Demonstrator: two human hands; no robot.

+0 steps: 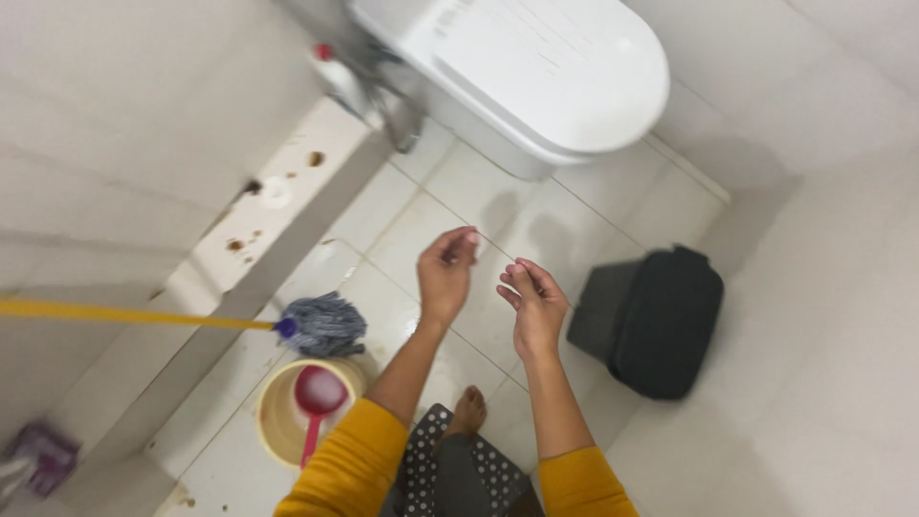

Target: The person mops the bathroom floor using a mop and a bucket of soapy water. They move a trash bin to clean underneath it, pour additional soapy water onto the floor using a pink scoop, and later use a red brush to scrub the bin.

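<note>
Both my hands are raised in front of me over a white tiled bathroom floor [412,230]. My left hand [446,271] has its fingertips pinched together, and my right hand [532,304] is loosely curled with its fingertips together. Whether a thin thing runs between them is too fine to tell. Yellow sleeves cover my forearms. My bare foot [468,413] shows below, beside a dotted black cloth [421,460].
A white toilet [536,67] with its lid shut stands ahead. A black bin [651,321] sits right of my hands. At left a grey string mop [324,324] on a yellow pole lies above a beige bucket [273,421] holding a red scoop [317,394]. A stained ledge [278,206] runs along the left wall.
</note>
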